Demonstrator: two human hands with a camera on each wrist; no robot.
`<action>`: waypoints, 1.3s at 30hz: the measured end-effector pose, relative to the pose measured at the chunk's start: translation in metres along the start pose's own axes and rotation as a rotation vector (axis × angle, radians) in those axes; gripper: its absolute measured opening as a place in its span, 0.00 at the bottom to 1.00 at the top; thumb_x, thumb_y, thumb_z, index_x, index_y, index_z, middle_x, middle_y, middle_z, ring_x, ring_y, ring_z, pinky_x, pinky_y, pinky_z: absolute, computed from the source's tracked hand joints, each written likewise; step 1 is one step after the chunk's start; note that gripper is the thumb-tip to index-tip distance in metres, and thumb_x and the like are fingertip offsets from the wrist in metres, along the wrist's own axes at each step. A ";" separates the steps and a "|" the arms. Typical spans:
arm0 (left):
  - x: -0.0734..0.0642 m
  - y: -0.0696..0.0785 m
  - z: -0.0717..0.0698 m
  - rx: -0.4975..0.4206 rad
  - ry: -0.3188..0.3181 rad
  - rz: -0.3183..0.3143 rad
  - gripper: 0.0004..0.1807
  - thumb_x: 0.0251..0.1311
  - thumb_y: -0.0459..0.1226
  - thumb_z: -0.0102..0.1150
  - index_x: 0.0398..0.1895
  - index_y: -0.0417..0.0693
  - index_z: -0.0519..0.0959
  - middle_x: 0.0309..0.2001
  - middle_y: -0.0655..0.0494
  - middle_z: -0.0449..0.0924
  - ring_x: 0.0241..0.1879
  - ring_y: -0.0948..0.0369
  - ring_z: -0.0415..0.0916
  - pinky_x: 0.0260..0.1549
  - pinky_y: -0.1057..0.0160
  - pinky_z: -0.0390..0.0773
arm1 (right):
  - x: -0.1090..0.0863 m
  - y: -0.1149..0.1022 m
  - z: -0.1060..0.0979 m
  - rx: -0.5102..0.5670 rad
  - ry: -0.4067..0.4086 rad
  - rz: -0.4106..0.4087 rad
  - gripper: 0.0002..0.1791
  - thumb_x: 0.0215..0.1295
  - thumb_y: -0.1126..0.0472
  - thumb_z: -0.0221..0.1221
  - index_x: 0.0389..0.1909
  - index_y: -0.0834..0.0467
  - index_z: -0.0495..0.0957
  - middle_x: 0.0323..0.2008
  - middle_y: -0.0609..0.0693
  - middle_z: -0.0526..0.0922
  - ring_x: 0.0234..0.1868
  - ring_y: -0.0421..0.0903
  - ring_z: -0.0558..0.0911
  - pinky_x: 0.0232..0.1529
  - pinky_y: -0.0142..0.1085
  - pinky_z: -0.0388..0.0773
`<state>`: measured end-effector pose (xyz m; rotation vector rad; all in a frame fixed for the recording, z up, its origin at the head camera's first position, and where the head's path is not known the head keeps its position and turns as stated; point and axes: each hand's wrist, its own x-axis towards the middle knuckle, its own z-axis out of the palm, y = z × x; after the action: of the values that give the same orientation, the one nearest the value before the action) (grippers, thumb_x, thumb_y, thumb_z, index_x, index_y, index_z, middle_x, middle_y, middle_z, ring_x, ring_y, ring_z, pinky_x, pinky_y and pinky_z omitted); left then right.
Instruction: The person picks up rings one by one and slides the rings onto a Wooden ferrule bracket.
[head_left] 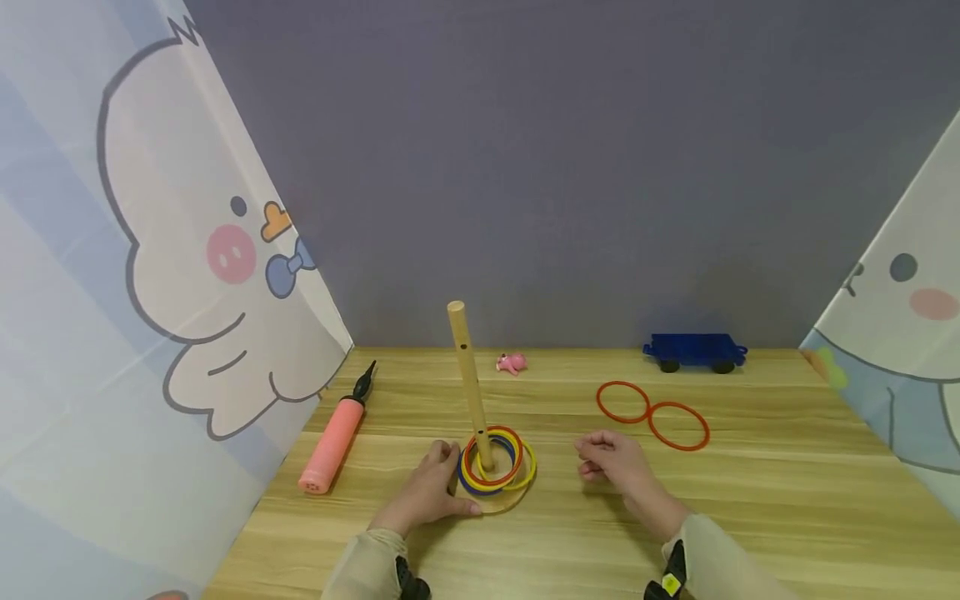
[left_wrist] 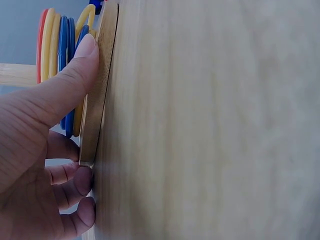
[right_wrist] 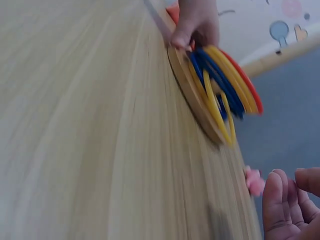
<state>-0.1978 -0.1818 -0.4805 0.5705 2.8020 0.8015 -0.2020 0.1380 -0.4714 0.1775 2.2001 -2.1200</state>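
Observation:
A wooden ring toss stand (head_left: 470, 375) has a tall peg and a round base (head_left: 502, 505). Around the peg's foot lie several red, yellow and blue rings (head_left: 517, 446), with one yellow ring (right_wrist: 231, 120) tilted against the base's edge. My left hand (head_left: 423, 493) grips the left side of the base, its thumb (left_wrist: 80, 62) on the near edge and its fingers round the far side. To the right of the stand, my right hand (head_left: 618, 468) hovers over the table with loosely bent fingers and nothing in them. Two red rings (head_left: 707, 433) lie side by side beyond it.
On the left lies a pink hand pump (head_left: 333, 442) with a black nozzle. A small pink animal figure (head_left: 512, 362) and a blue toy wagon (head_left: 693, 350) sit along the back of the wooden table (head_left: 750, 508). A grey wall (head_left: 570, 167) rises behind; printed curtains hang at both sides.

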 end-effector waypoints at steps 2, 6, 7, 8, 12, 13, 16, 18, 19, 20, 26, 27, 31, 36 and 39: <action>0.000 0.001 0.000 -0.006 -0.003 -0.005 0.63 0.44 0.60 0.72 0.73 0.30 0.53 0.63 0.40 0.59 0.64 0.44 0.59 0.58 0.43 0.65 | -0.001 0.002 -0.014 -0.016 0.002 0.008 0.14 0.67 0.64 0.61 0.44 0.72 0.78 0.31 0.59 0.83 0.27 0.48 0.84 0.30 0.39 0.82; 0.000 0.001 0.000 -0.003 0.002 -0.010 0.63 0.44 0.60 0.72 0.73 0.30 0.53 0.62 0.41 0.60 0.63 0.45 0.60 0.58 0.43 0.66 | -0.001 0.003 -0.043 -0.044 0.010 0.006 0.16 0.68 0.63 0.59 0.48 0.74 0.76 0.32 0.58 0.83 0.28 0.47 0.84 0.32 0.39 0.82; 0.000 0.001 0.000 -0.003 0.003 -0.011 0.63 0.44 0.60 0.72 0.73 0.30 0.53 0.62 0.41 0.60 0.63 0.45 0.60 0.58 0.43 0.66 | -0.001 0.003 -0.050 -0.044 0.019 0.007 0.16 0.68 0.64 0.59 0.48 0.74 0.76 0.32 0.58 0.83 0.28 0.47 0.84 0.32 0.40 0.83; 0.000 0.001 0.000 -0.001 0.003 -0.010 0.63 0.44 0.61 0.72 0.73 0.30 0.53 0.62 0.41 0.60 0.63 0.45 0.61 0.58 0.43 0.66 | 0.000 0.003 -0.057 -0.046 0.032 0.010 0.17 0.68 0.64 0.59 0.49 0.75 0.75 0.31 0.57 0.83 0.28 0.47 0.84 0.32 0.40 0.83; 0.000 0.002 -0.001 -0.001 0.001 -0.009 0.63 0.44 0.60 0.72 0.73 0.29 0.53 0.61 0.42 0.60 0.63 0.45 0.61 0.58 0.44 0.66 | 0.000 0.004 -0.087 -0.078 0.068 0.030 0.19 0.69 0.64 0.58 0.52 0.76 0.73 0.31 0.55 0.84 0.29 0.46 0.84 0.32 0.39 0.83; 0.000 0.002 -0.001 0.001 0.002 -0.008 0.63 0.44 0.60 0.72 0.73 0.29 0.53 0.61 0.42 0.60 0.63 0.45 0.61 0.58 0.44 0.66 | 0.000 0.005 -0.093 -0.086 0.078 0.038 0.19 0.69 0.64 0.58 0.52 0.77 0.73 0.32 0.54 0.84 0.29 0.45 0.84 0.32 0.39 0.83; 0.000 0.002 -0.002 0.011 0.007 -0.007 0.63 0.44 0.60 0.72 0.73 0.28 0.53 0.61 0.41 0.60 0.63 0.45 0.61 0.58 0.44 0.66 | 0.000 0.007 -0.111 -0.118 0.101 0.044 0.19 0.69 0.65 0.57 0.53 0.78 0.72 0.33 0.52 0.84 0.29 0.44 0.84 0.32 0.38 0.83; 0.001 0.001 -0.001 0.021 0.014 -0.005 0.63 0.44 0.60 0.72 0.73 0.29 0.54 0.61 0.41 0.60 0.62 0.45 0.61 0.57 0.44 0.67 | -0.001 0.007 -0.120 -0.131 0.115 0.042 0.19 0.69 0.66 0.56 0.52 0.78 0.72 0.34 0.52 0.85 0.29 0.44 0.84 0.33 0.38 0.83; 0.001 0.001 -0.001 0.024 0.018 -0.003 0.63 0.44 0.60 0.72 0.73 0.28 0.54 0.60 0.41 0.60 0.62 0.45 0.61 0.57 0.44 0.67 | -0.001 0.008 -0.124 -0.137 0.122 0.039 0.19 0.69 0.67 0.56 0.52 0.78 0.72 0.35 0.52 0.85 0.29 0.44 0.84 0.33 0.38 0.83; 0.001 0.001 -0.001 0.027 0.021 -0.002 0.63 0.44 0.61 0.72 0.73 0.29 0.54 0.60 0.42 0.60 0.62 0.45 0.61 0.57 0.44 0.67 | -0.001 0.008 -0.127 -0.145 0.127 0.037 0.19 0.69 0.67 0.56 0.53 0.79 0.71 0.35 0.52 0.85 0.29 0.44 0.84 0.33 0.38 0.83; 0.003 0.001 0.000 0.016 0.005 -0.011 0.63 0.44 0.61 0.71 0.74 0.30 0.53 0.62 0.42 0.59 0.63 0.45 0.60 0.58 0.44 0.67 | 0.002 0.008 -0.145 -0.194 0.178 0.056 0.21 0.69 0.66 0.55 0.53 0.81 0.70 0.29 0.50 0.83 0.26 0.43 0.83 0.30 0.37 0.82; 0.003 0.001 0.000 0.014 0.001 -0.010 0.63 0.44 0.61 0.71 0.73 0.30 0.53 0.62 0.41 0.59 0.64 0.45 0.60 0.58 0.44 0.66 | 0.004 0.009 -0.147 -0.199 0.189 0.063 0.20 0.69 0.66 0.55 0.53 0.81 0.70 0.28 0.50 0.83 0.25 0.42 0.83 0.30 0.37 0.82; 0.003 0.000 0.000 0.019 0.002 0.004 0.64 0.45 0.61 0.71 0.73 0.28 0.52 0.63 0.39 0.59 0.64 0.44 0.60 0.59 0.44 0.66 | 0.011 0.012 -0.154 -0.223 0.210 0.094 0.20 0.68 0.66 0.57 0.52 0.79 0.70 0.27 0.51 0.82 0.24 0.43 0.82 0.28 0.37 0.82; 0.002 -0.001 0.001 0.025 0.003 0.016 0.64 0.45 0.61 0.71 0.73 0.27 0.52 0.62 0.39 0.60 0.64 0.44 0.60 0.59 0.45 0.66 | 0.017 0.014 -0.159 -0.313 0.226 0.120 0.19 0.67 0.64 0.58 0.49 0.76 0.69 0.24 0.52 0.81 0.22 0.43 0.81 0.24 0.37 0.80; 0.002 0.000 0.001 0.024 0.002 0.020 0.64 0.45 0.61 0.71 0.72 0.27 0.53 0.61 0.40 0.60 0.63 0.45 0.61 0.58 0.45 0.66 | 0.018 0.015 -0.161 -0.365 0.236 0.128 0.18 0.66 0.63 0.59 0.46 0.74 0.70 0.22 0.51 0.81 0.19 0.44 0.81 0.22 0.37 0.80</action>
<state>-0.1994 -0.1809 -0.4817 0.6028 2.8158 0.7733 -0.2138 0.2997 -0.4822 0.5481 2.5796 -1.6702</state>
